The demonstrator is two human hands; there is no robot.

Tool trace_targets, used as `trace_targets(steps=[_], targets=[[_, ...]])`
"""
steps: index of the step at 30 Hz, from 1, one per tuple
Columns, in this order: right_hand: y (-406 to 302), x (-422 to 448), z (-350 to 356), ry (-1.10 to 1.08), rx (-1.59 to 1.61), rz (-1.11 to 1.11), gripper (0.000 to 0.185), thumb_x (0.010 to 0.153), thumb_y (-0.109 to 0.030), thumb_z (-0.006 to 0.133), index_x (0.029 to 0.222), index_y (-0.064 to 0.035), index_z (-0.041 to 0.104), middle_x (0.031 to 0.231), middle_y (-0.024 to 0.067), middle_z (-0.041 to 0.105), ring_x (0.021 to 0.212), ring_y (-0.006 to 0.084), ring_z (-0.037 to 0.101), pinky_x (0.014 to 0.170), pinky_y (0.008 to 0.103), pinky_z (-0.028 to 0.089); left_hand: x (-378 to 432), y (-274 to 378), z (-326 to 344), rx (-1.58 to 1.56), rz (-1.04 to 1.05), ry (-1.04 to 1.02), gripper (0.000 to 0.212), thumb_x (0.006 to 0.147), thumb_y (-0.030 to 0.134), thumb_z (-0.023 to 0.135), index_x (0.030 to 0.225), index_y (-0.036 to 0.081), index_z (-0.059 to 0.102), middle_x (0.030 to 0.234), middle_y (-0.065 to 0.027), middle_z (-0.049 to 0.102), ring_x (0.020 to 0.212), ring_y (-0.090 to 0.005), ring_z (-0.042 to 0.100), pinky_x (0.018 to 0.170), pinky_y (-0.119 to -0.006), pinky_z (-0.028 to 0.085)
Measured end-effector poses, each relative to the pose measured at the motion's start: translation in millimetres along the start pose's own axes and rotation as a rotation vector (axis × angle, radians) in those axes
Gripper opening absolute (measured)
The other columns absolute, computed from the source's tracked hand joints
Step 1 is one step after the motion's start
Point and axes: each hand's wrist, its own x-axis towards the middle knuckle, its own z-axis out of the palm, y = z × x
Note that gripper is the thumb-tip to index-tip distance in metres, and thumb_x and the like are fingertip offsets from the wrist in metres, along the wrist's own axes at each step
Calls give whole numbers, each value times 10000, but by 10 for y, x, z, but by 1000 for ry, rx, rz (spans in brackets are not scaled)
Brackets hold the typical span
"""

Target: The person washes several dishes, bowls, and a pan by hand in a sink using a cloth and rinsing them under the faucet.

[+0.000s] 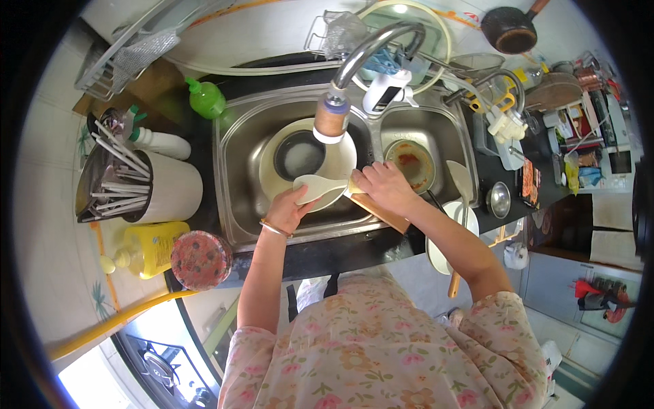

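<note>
My left hand point(286, 208) grips a white spoon point(312, 186) by its wide end, above the left basin. At the other end, my right hand point(384, 183) pinches a yellowish sponge point(353, 187) against the spoon's handle. Below the spoon, a large cream bowl point(267, 162) sits in the left basin of the steel sink point(236, 168). Inside it is a smaller dark bowl point(299, 155) with whitish, cloudy contents. Under my right wrist, a wooden board point(382, 213) lies across the front rim. A bowl with reddish residue point(410, 162) rests in the right basin.
The faucet point(352, 66) with a filter head overhangs the left basin. Left stand a green pump bottle point(206, 99), a chopstick holder point(173, 186), a yellow jug point(153, 249) and a red round tin point(201, 259). A white pan point(438, 250) and metal bowl point(498, 200) sit right.
</note>
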Motion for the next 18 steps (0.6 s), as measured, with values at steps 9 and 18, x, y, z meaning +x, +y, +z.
trace_targets(steps=[9, 18], targets=[[226, -537, -550, 91, -13, 185, 264, 644, -152, 569, 904, -107, 591, 716, -3, 524, 738, 165, 524, 640, 300, 398, 211, -158, 53, 96, -89, -139, 258, 856, 104, 532, 1063, -45, 495, 1076, -116, 547, 992, -230, 546, 874, -344, 484], [262, -822, -745, 111, -54, 377, 291, 648, -128, 587, 937, -152, 573, 719, -15, 512, 717, 159, 537, 623, 285, 410, 397, -56, 579, 175, -156, -272, 241, 850, 185, 567, 1028, 27, 532, 959, -55, 581, 832, -156, 571, 652, -234, 482]])
